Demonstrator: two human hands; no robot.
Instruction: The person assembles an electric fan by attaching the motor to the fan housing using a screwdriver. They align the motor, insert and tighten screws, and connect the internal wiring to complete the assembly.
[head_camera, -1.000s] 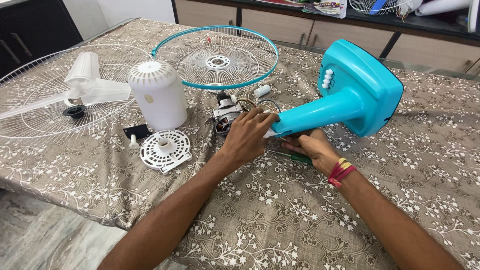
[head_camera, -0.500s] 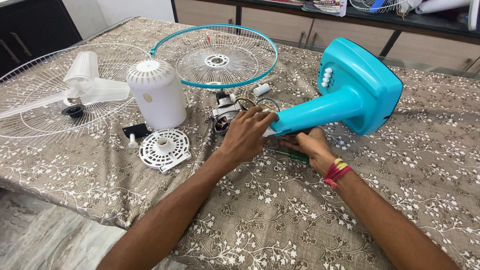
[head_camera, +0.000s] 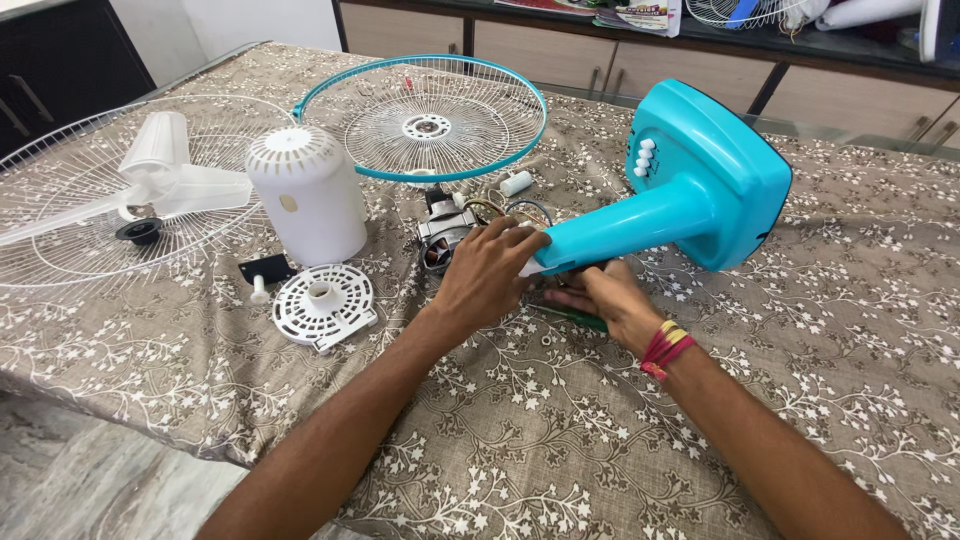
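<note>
A turquoise fan stand (head_camera: 690, 190) lies tilted on the patterned tablecloth (head_camera: 520, 420), its neck pointing left. My left hand (head_camera: 487, 275) grips the neck's open end, beside the bare fan motor (head_camera: 442, 238) and its wires (head_camera: 505, 208). My right hand (head_camera: 600, 297) reaches under the neck, fingers closed against its underside. A green-handled screwdriver (head_camera: 578, 317) lies on the cloth under that hand; whether the hand holds it I cannot tell.
A white motor cover (head_camera: 308, 192), a round white vented plate (head_camera: 322, 302) and a black bracket (head_camera: 266, 268) sit at the left. A white guard (head_camera: 60, 250) carries the white blade (head_camera: 165, 180). A turquoise-rimmed guard (head_camera: 425, 115) lies behind. A small nut (head_camera: 545, 341) rests near.
The view has shifted slightly. My right hand has moved a little left under the stand's neck; my left hand stays on the neck's end.
</note>
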